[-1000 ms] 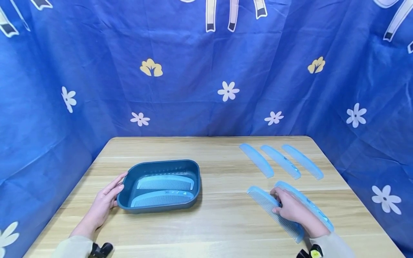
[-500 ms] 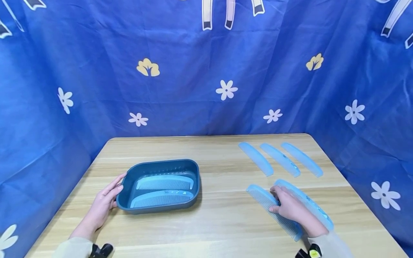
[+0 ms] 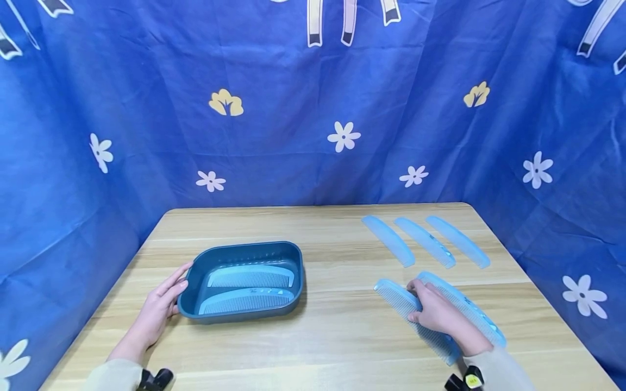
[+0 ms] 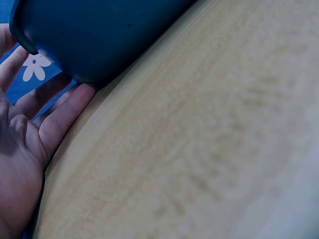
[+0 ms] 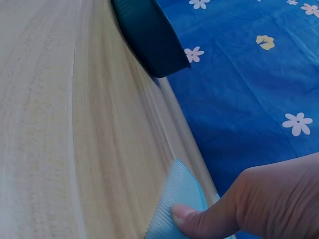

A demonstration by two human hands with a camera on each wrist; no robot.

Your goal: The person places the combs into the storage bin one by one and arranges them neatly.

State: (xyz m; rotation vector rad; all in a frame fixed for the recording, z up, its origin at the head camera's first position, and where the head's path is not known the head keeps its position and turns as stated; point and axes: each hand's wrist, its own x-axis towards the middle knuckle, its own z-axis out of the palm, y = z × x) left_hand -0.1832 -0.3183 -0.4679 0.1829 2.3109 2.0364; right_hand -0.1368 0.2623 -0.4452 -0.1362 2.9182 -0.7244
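One hand, the left (image 3: 158, 304), rests in the lower left of the frame with its fingers fairly straight and slightly spread, touching the left end of a dark teal tub (image 3: 239, 316); it is not curled around anything. A pale sleeve (image 3: 111, 374) and a black wrist device (image 3: 155, 378) show below it, at the bottom edge. The tub sits upright left of centre on a wood-grain table (image 3: 337, 320). Inside lie two blue combs, one above the other in the picture: the upper comb (image 3: 251, 277) and the lower comb (image 3: 246, 300), both with teeth toward the bottom of the frame.

Right of centre, three blue combs slant in a row, apart from one another: the first (image 3: 388, 241), the second (image 3: 425, 243), bearing small marks, and the third (image 3: 458, 242). Below them, at the lower right, the right hand (image 3: 432, 312) pinches another comb (image 3: 402, 304), thumb pressed to its face; whether that comb is clear of the table cannot be told. Just to its right, partly hidden by the hand and wrist, lies a marked comb (image 3: 474, 312). A blue patterned curtain (image 3: 293, 98) fills the upper frame.
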